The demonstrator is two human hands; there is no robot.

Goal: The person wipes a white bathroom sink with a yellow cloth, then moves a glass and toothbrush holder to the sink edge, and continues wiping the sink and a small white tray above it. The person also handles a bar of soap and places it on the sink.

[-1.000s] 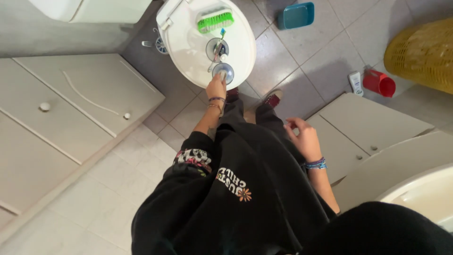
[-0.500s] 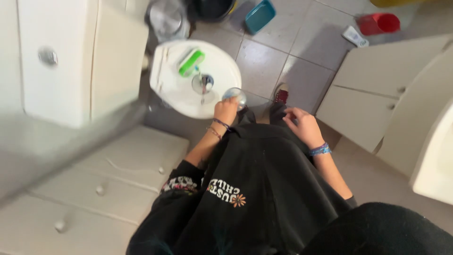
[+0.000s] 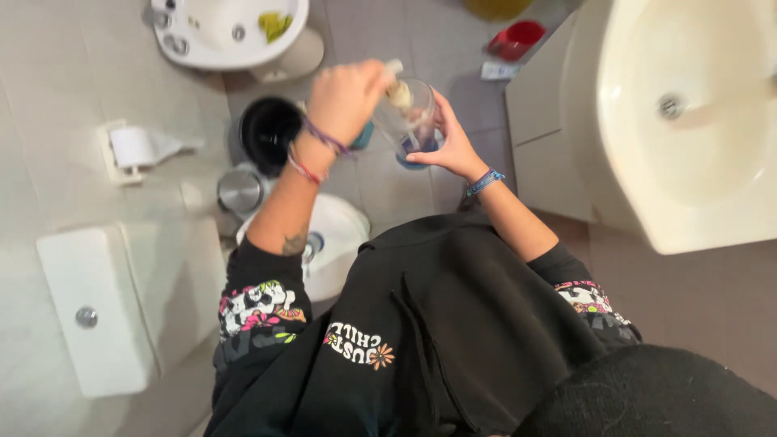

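My right hand [image 3: 450, 147] is wrapped around a clear glass container [image 3: 411, 121] with a bluish bottom, held up in front of my chest. My left hand [image 3: 346, 95] is closed on a small pale piece [image 3: 396, 87] at the container's mouth; what the piece is cannot be told. Both wrists wear thread bracelets. My black hooded top [image 3: 421, 324] fills the lower part of the view.
Below me are a white toilet bowl [image 3: 344, 231] and its cistern [image 3: 97, 311]. A bidet [image 3: 299, 50], a black bin [image 3: 269, 129], a metal-lidded bin [image 3: 240, 191] and a paper roll [image 3: 139, 146] lie to the left. A white washbasin [image 3: 688, 113] and a red cup [image 3: 518, 39] are on the right.
My left hand has come away from the tap on the white fixture and risen. My right hand has lifted from my side, and both now meet at the glass container. The view has swung round.
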